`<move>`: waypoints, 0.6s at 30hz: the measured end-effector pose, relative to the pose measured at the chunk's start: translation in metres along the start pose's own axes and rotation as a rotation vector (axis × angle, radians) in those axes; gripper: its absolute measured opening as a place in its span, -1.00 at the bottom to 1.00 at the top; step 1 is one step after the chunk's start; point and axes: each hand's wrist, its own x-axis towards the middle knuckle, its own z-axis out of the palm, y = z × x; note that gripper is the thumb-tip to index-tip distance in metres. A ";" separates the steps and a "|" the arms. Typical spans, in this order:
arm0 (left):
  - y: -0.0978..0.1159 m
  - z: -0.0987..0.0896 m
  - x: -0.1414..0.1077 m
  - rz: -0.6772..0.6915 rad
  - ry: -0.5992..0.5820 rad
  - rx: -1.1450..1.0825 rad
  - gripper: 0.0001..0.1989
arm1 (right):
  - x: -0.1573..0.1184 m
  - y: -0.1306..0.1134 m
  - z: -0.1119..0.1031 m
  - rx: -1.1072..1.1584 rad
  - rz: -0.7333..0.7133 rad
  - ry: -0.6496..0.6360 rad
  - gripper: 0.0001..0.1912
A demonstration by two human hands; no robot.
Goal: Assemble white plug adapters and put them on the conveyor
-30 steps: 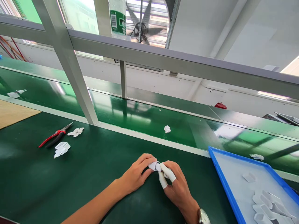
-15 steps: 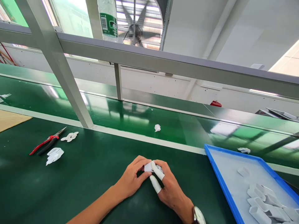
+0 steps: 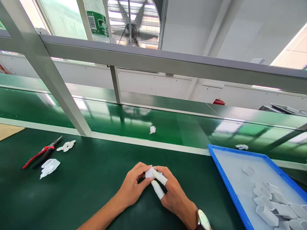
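Note:
Just above the dark green table, a small white plastic part [image 3: 149, 173] is pinched between both hands. My left hand [image 3: 133, 184] grips its left end with thumb and fingertips. My right hand [image 3: 171, 191], with white finger covers on thumb and index finger, closes on its right side. The fingers hide much of the part. On the right, a blue-rimmed tray [image 3: 230, 185] holds several white hollow plastic pieces [image 3: 267, 215].
Pliers [image 3: 43, 153] with red and black handles lie at the left, beside two groups of white plastic pieces [image 3: 49, 167]. A white piece [image 3: 152, 129] rests on the green conveyor belt [image 3: 134, 123]. A slanted metal post [image 3: 59, 86] rises at the table's back edge.
The view has shifted slightly, so the pliers and belt pieces appear farther left. Both hands keep their pinch on the white part, with little finger movement.

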 end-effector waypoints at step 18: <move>0.001 -0.002 0.002 -0.042 -0.085 -0.148 -0.73 | -0.008 0.006 0.005 0.149 0.126 0.038 -0.70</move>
